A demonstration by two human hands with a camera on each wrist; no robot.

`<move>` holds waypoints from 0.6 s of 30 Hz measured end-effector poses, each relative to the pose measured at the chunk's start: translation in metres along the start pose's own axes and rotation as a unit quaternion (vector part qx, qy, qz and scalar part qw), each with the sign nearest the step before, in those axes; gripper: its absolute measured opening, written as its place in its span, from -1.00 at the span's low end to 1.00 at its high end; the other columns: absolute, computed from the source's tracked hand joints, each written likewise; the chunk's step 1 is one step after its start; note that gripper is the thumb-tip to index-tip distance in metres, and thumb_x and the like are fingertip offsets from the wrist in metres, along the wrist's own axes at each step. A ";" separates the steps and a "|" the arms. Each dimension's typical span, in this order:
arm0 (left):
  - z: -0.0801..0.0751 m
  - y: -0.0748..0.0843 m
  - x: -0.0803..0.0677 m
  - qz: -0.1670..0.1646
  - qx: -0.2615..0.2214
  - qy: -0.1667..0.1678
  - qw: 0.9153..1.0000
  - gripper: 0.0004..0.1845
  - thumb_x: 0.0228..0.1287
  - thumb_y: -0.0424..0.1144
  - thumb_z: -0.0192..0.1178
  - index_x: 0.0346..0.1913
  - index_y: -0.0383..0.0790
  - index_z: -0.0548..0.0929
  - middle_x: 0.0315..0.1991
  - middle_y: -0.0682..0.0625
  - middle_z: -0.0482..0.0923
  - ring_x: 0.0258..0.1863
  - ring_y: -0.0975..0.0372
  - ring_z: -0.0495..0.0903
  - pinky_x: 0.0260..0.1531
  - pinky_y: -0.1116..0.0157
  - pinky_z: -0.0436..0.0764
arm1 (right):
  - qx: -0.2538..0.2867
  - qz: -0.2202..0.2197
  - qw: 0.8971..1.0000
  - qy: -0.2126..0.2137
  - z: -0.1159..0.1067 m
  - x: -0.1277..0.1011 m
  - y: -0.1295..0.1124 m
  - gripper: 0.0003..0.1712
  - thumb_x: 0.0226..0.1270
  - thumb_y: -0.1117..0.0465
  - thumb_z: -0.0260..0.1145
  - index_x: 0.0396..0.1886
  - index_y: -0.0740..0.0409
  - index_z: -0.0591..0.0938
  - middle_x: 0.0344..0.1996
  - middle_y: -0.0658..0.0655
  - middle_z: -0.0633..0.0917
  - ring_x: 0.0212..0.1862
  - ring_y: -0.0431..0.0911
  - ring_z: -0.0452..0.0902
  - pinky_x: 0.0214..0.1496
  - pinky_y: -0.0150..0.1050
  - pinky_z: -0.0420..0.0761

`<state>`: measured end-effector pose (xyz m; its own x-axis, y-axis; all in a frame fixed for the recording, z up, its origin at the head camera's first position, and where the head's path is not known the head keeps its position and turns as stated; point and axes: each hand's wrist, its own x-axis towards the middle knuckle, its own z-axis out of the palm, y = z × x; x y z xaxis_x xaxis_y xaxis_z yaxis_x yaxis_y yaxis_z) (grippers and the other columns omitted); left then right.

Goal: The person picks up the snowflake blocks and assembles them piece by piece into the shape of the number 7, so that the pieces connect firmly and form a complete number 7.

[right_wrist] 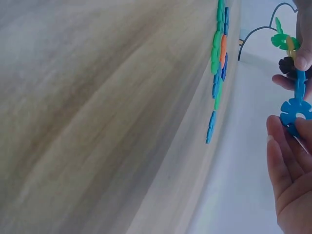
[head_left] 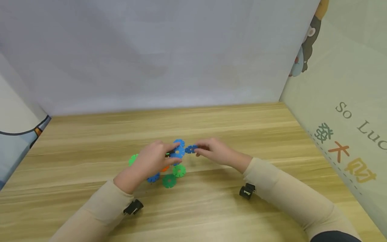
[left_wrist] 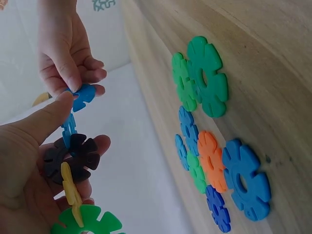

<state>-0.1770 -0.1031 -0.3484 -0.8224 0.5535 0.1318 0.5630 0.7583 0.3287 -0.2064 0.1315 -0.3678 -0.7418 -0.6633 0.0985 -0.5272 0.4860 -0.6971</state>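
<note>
Pinching a blue disc by its rim, the right hand is bringing it to the chain that the left hand is clasping above the bench. These discs are looking light, stiff and slick (best gripped by the edges, slots free). Loose discs are lying below; fingers are hiding the join.

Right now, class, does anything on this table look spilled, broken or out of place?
Nothing stands out. Loose discs lie flat on the wooden table, none visibly damaged. The left hand holds a joined cluster; the right hand pinches a blue disc.
</note>
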 end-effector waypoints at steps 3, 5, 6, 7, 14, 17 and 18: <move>0.000 0.000 0.000 0.007 0.003 0.004 1.000 -0.40 0.11 0.02 0.31 0.18 -0.20 0.53 -0.26 -0.05 0.68 -0.51 0.27 0.46 -0.51 0.34 0.45 | -0.019 -0.022 1.000 0.007 0.001 0.000 -0.003 -0.83 0.35 0.33 0.18 -0.16 0.30 0.64 -0.36 0.16 0.72 -0.30 -0.03 0.66 -0.40 -0.40 0.55; 0.001 0.001 0.001 0.013 0.006 0.006 1.000 -0.40 0.10 0.02 0.32 0.18 -0.19 0.53 -0.30 -0.05 0.68 -0.54 0.28 0.44 -0.54 0.35 0.43 | -0.027 -0.040 0.999 0.011 0.002 0.000 -0.006 -0.83 0.33 0.35 0.19 -0.17 0.32 0.65 -0.36 0.18 0.72 -0.32 -0.07 0.67 -0.43 -0.41 0.54; 0.001 0.001 0.001 0.016 0.009 0.007 1.000 -0.40 0.10 0.03 0.32 0.18 -0.19 0.54 -0.32 -0.05 0.68 -0.55 0.28 0.43 -0.55 0.35 0.43 | -0.031 -0.048 0.998 0.012 0.002 0.000 -0.006 -0.83 0.33 0.35 0.19 -0.18 0.33 0.65 -0.36 0.19 0.72 -0.33 -0.09 0.67 -0.46 -0.41 0.54; 0.001 0.001 0.001 0.018 0.012 0.007 1.000 -0.40 0.09 0.03 0.32 0.17 -0.18 0.54 -0.33 -0.05 0.68 -0.55 0.28 0.42 -0.56 0.36 0.42 | -0.034 -0.052 0.998 0.013 0.003 0.000 -0.007 -0.83 0.33 0.35 0.19 -0.18 0.34 0.65 -0.37 0.19 0.72 -0.34 -0.11 0.67 -0.46 -0.42 0.53; 0.005 0.001 0.002 0.035 0.020 0.011 0.999 -0.43 0.07 0.03 0.33 0.11 -0.21 0.59 -0.36 -0.08 0.67 -0.58 0.28 0.44 -0.53 0.33 0.48 | -0.039 -0.051 0.998 -0.001 0.004 0.001 -0.006 -0.83 0.33 0.34 0.19 -0.20 0.34 0.65 -0.40 0.12 0.73 -0.33 -0.19 0.66 -0.32 -0.47 0.57; 0.009 -0.001 0.003 0.035 0.006 0.019 0.999 -0.43 0.06 0.02 0.34 0.08 -0.26 0.60 -0.46 -0.11 0.65 -0.67 0.33 0.36 -0.59 0.39 0.43 | -0.019 -0.039 0.999 -0.010 0.005 0.001 -0.006 -0.83 0.34 0.35 0.18 -0.20 0.35 0.65 -0.40 0.12 0.72 -0.33 -0.18 0.66 -0.30 -0.46 0.58; 0.011 -0.001 0.003 0.033 -0.001 0.019 0.999 -0.44 0.06 0.01 0.34 0.08 -0.27 0.60 -0.48 -0.12 0.65 -0.70 0.34 0.32 -0.62 0.40 0.39 | -0.010 -0.035 0.999 -0.012 0.005 0.001 -0.005 -0.83 0.34 0.35 0.17 -0.20 0.36 0.65 -0.40 0.13 0.72 -0.33 -0.17 0.66 -0.29 -0.45 0.58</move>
<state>-0.1791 -0.0982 -0.3584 -0.7862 0.5886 0.1882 0.6157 0.7201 0.3199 -0.2022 0.1252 -0.3678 -0.6930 -0.7092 0.1295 -0.5857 0.4491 -0.6747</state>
